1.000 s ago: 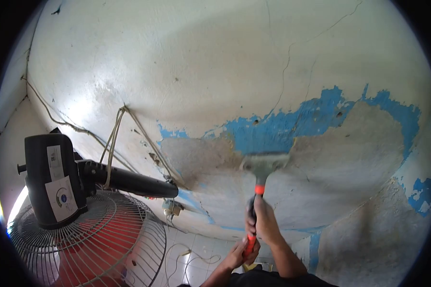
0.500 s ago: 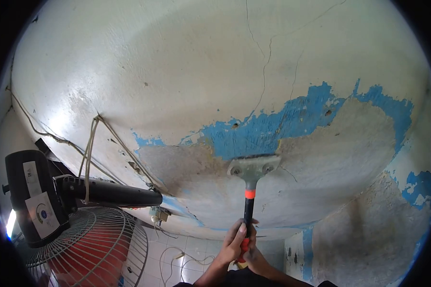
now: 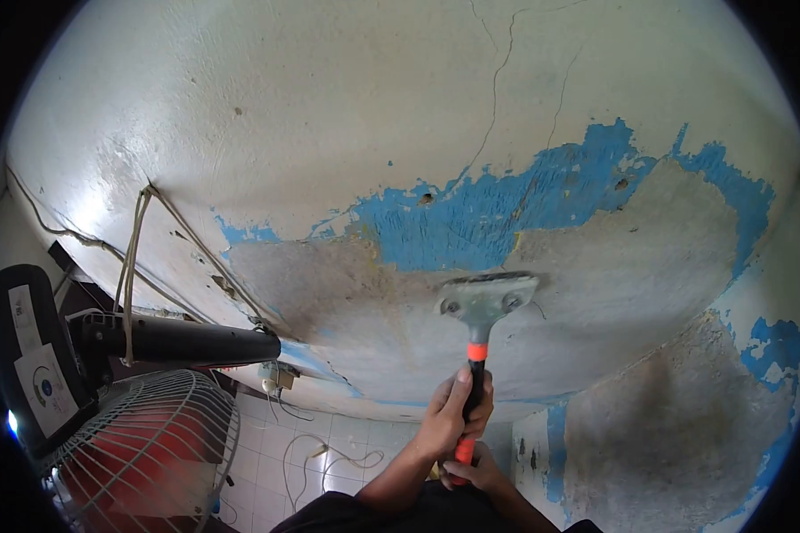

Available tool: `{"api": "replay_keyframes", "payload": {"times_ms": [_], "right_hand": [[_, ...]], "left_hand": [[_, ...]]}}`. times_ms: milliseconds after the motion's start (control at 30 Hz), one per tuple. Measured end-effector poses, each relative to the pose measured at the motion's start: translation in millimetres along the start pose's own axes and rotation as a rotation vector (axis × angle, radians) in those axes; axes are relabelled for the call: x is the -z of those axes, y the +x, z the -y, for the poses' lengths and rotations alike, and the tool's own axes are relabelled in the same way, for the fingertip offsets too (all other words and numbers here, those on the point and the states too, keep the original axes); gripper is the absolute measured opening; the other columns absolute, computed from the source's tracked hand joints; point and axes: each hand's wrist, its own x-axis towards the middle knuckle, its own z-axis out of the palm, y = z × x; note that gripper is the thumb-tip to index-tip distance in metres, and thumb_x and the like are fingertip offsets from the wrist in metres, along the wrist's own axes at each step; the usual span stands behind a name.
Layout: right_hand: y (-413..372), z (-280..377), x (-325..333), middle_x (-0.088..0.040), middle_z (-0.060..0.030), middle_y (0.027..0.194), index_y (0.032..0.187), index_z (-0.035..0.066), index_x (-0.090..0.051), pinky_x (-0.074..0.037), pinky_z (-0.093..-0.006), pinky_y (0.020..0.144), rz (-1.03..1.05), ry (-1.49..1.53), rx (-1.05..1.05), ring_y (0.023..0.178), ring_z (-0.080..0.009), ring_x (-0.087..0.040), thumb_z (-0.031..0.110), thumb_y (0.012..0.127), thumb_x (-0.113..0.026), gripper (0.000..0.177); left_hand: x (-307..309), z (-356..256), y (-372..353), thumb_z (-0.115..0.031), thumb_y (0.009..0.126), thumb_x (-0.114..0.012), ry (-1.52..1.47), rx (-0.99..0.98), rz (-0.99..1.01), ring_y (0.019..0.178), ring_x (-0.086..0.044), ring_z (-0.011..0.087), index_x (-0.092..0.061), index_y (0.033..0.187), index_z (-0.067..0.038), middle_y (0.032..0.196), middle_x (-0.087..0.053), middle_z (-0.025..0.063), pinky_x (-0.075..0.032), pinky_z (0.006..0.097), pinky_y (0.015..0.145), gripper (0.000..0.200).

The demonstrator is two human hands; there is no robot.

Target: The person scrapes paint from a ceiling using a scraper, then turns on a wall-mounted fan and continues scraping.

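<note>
A long-handled scraper [image 3: 484, 318] with a wide bolted head and a black and orange handle points up at the wall. My left hand [image 3: 458, 413] is wrapped round the black middle of its handle. Lower down, my right hand [image 3: 476, 467] grips the orange end. The scraper's blade edge lies over bare grey plaster, just below the lower border of a blue paint patch [image 3: 453, 235]. Off-white paint [image 3: 329, 107] surrounds the blue above, with thin cracks running through it.
At the left are a fan [image 3: 151, 435] with a wire cage and a black pole. A cord [image 3: 136, 258] hangs from the wall near it. Another cable [image 3: 324, 453] loops over the tiled floor. More bare plaster [image 3: 658, 426] shows at the lower right.
The scraper head has shifted right and away from the blue patch's lower edge. My left hand is now closer to the head. The whole view has shifted slightly.
</note>
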Motion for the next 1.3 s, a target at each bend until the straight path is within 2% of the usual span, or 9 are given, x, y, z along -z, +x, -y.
{"api": "replay_keyframes", "payload": {"times_ms": [67,167,267,467,700,833,967,1067,1300], "right_hand": [[-5,4,4,-0.049,-0.0027,0.057,0.076,0.004,-0.050,-0.038,-0.0286,0.044,0.035,0.277,-0.144,0.046,-0.0122,-0.047,0.010,0.094,-0.054,0.020],[-1,6,-9,-0.042,-0.0011,0.053,0.073,0.006,-0.046,-0.033,-0.0286,0.038,0.060,0.348,-0.195,0.040,-0.0120,-0.041,0.009,0.094,-0.054,0.023],[-1,17,-14,-0.040,-0.0010,0.049,0.074,0.006,-0.045,-0.033,-0.0279,0.038,0.019,0.243,-0.217,0.038,-0.0119,-0.040,0.009,0.095,-0.053,0.022],[0,17,-22,-0.041,-0.0014,0.048,0.074,0.005,-0.045,-0.033,-0.0277,0.037,-0.072,0.152,-0.189,0.037,-0.0121,-0.040,0.009,0.095,-0.051,0.022],[-6,18,-31,-0.042,-0.0011,0.049,0.076,0.005,-0.047,-0.034,-0.0273,0.037,-0.085,0.151,-0.229,0.037,-0.0115,-0.041,0.006,0.094,-0.051,0.018],[-1,28,-30,-0.042,-0.0012,0.049,0.076,0.005,-0.046,-0.035,-0.0272,0.038,-0.050,0.176,-0.172,0.037,-0.0117,-0.041,0.006,0.093,-0.051,0.018],[-7,21,-35,-0.042,-0.0015,0.048,0.074,0.004,-0.046,-0.036,-0.0281,0.037,-0.104,0.164,-0.259,0.037,-0.0117,-0.042,0.006,0.094,-0.050,0.021],[-8,24,-29,-0.042,-0.0015,0.049,0.073,0.005,-0.046,-0.036,-0.0280,0.037,-0.002,0.201,-0.185,0.037,-0.0115,-0.042,0.006,0.094,-0.050,0.022],[-11,19,-31,-0.041,-0.0008,0.049,0.072,0.005,-0.043,-0.035,-0.0282,0.036,-0.096,0.156,-0.157,0.036,-0.0113,-0.039,0.004,0.093,-0.048,0.021]], "left_hand": [[2,10,-4,-0.047,0.104,-0.029,-0.059,0.048,-0.039,0.047,-0.028,0.0041,-0.048,0.099,-0.005,0.062,-0.037,-0.0022,-0.027,0.0199,0.042,0.046],[-14,-16,-5,-0.050,0.103,-0.028,0.015,0.071,-0.046,0.046,-0.028,0.0035,-0.048,0.095,-0.006,0.060,-0.035,-0.0031,-0.026,0.0200,0.041,0.048],[-14,-11,-4,-0.055,0.101,-0.029,0.103,0.032,-0.069,0.044,-0.027,0.0046,-0.047,0.093,-0.007,0.061,-0.035,-0.0027,-0.025,0.0199,0.039,0.052],[-17,-20,-5,-0.050,0.103,-0.027,0.047,0.058,-0.086,0.046,-0.029,0.0037,-0.043,0.088,-0.007,0.059,-0.035,-0.0036,-0.027,0.0199,0.041,0.049],[-18,-20,-11,-0.051,0.103,-0.026,0.087,0.095,-0.124,0.047,-0.029,0.0041,-0.043,0.086,-0.007,0.059,-0.034,-0.0034,-0.025,0.0201,0.041,0.050],[-25,-26,-5,-0.059,0.099,-0.028,0.162,0.003,-0.100,0.045,-0.027,0.0037,-0.041,0.086,-0.009,0.060,-0.034,-0.0025,-0.024,0.0201,0.038,0.054],[-25,-21,-11,-0.058,0.100,-0.027,0.148,0.085,-0.179,0.044,-0.028,0.0038,-0.041,0.084,-0.008,0.059,-0.034,-0.0027,-0.024,0.0193,0.037,0.054],[-24,-20,-10,-0.057,0.100,-0.027,0.177,0.068,-0.148,0.044,-0.028,0.0038,-0.041,0.083,-0.009,0.059,-0.034,-0.0029,-0.025,0.0194,0.037,0.053],[-33,-24,-2,-0.057,0.100,-0.027,0.251,0.056,-0.147,0.044,-0.029,0.0035,-0.041,0.081,-0.008,0.058,-0.035,-0.0027,-0.026,0.0198,0.037,0.054]]}}
